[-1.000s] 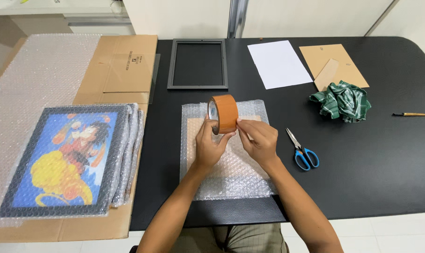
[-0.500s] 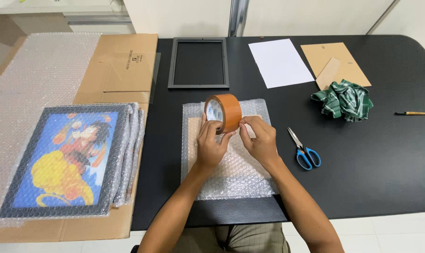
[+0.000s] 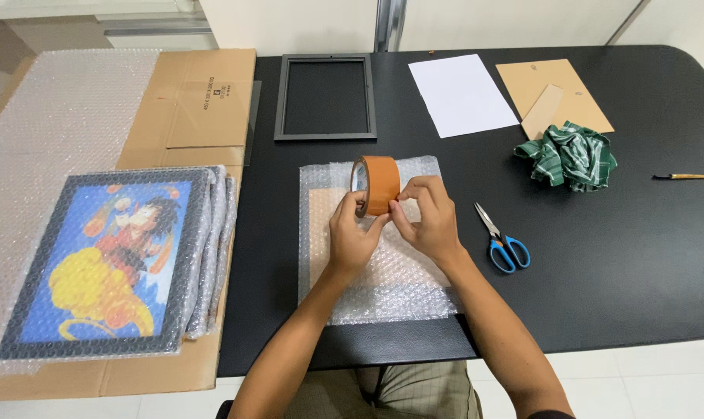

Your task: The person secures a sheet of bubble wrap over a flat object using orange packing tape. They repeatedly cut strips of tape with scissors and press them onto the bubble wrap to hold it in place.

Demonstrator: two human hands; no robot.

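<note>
While both hands meet over the middle of the black worktop (image 3: 616,264), the roll of brown packing tape (image 3: 377,185) stands on edge between them. Left hand (image 3: 352,237) has its fingers (image 3: 360,203) curled round the near side of the roll, gripping it. Right hand (image 3: 427,221) brings its fingers (image 3: 405,198) together at the roll's rim, pinching at the tape surface; whether a loose end is caught there, I cannot tell. Directly under the fingers lies a flat bubble-wrapped parcel (image 3: 383,271). Just right of the right-hand fingers, blue-handled scissors (image 3: 503,242) lie on the worktop. Beyond the fingertips sits an empty black picture frame (image 3: 325,97), with a white sheet (image 3: 461,93) further right. Well left of the left hand, a bubble-wrapped framed cartoon picture (image 3: 107,260) rests on flattened cardboard (image 3: 189,101).
</note>
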